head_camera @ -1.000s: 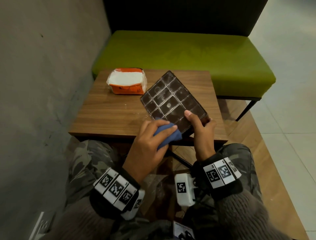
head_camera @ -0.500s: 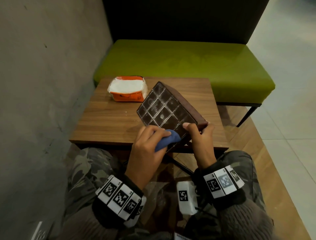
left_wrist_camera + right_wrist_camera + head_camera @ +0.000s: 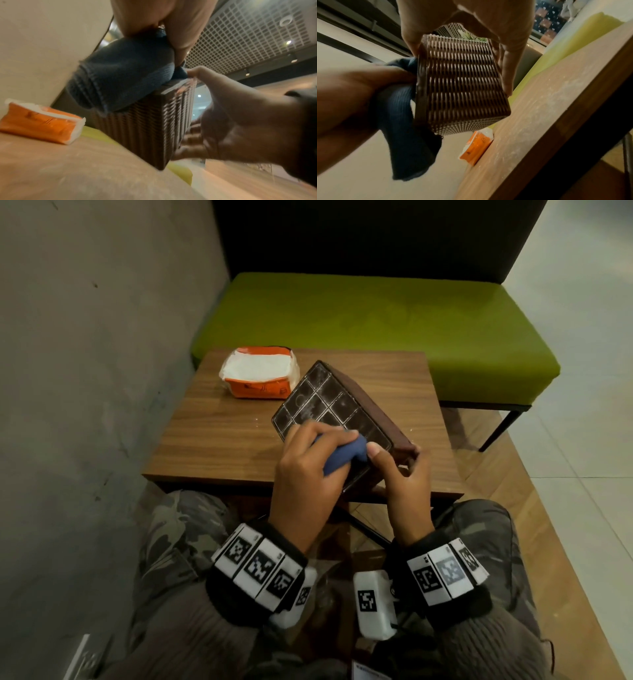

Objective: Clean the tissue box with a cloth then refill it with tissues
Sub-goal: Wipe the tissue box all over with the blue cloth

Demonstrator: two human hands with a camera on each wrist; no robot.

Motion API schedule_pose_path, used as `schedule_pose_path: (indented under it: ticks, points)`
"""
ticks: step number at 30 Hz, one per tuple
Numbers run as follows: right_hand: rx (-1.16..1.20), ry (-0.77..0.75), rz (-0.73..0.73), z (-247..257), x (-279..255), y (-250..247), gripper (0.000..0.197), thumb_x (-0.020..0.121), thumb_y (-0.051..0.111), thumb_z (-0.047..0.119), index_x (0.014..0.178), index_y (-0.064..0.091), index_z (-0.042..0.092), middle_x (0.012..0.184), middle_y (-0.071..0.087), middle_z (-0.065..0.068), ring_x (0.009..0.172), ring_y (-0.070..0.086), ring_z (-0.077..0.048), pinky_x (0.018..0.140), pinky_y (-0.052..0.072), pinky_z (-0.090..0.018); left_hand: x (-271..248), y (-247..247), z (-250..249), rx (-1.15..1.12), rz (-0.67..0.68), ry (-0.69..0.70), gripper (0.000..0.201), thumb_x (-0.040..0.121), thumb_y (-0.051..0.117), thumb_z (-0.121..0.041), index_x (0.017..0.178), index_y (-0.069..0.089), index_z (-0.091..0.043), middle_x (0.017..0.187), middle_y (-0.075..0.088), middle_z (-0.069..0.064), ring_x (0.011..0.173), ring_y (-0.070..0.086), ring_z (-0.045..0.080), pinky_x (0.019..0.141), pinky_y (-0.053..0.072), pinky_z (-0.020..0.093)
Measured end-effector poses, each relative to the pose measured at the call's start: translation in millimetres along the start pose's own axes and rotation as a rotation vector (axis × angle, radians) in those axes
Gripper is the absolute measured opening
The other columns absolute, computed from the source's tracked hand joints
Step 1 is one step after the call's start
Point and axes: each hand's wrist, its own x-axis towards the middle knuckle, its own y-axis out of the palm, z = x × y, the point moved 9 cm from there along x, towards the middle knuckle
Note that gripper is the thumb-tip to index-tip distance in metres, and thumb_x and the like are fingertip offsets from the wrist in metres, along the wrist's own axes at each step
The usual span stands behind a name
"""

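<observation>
**Wiping the upturned tissue box**

The brown woven tissue box (image 3: 337, 414) stood tilted on the desk (image 3: 219, 436), its dusty gridded base facing up. The left hand (image 3: 308, 470) gripped a blue cloth (image 3: 342, 455) against that base. The right hand (image 3: 404, 474) clasped the box's near corner. An orange tissue pack (image 3: 258, 376) lay behind the box.

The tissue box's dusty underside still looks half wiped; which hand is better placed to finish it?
Probably the left. The left hand grips the blue cloth against the tissue box and its gridded face, where pale dust shows farther up. The right hand holds the box tilted by its near corner.
</observation>
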Motion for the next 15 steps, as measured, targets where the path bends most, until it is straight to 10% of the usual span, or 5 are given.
schedule_pose_path:
  ticks: [15]
  points:
    - [-0.083, -0.059, -0.054, 21, 16, -10, 0.068, 0.053, 0.070, 0.064, 0.106, 0.047, 0.027, 0.103, 0.060, 0.007, 0.098, 0.063, -0.014, 0.087, 0.054, -0.052, -37, 7, 5, -0.128, 0.147, 0.070, 0.023, 0.077, 0.066, -0.013, 0.099, 0.068, -0.007, 0.100, 0.061, 0.009, 0.097, 0.058, 0.020, 0.084, 0.048, 0.025]
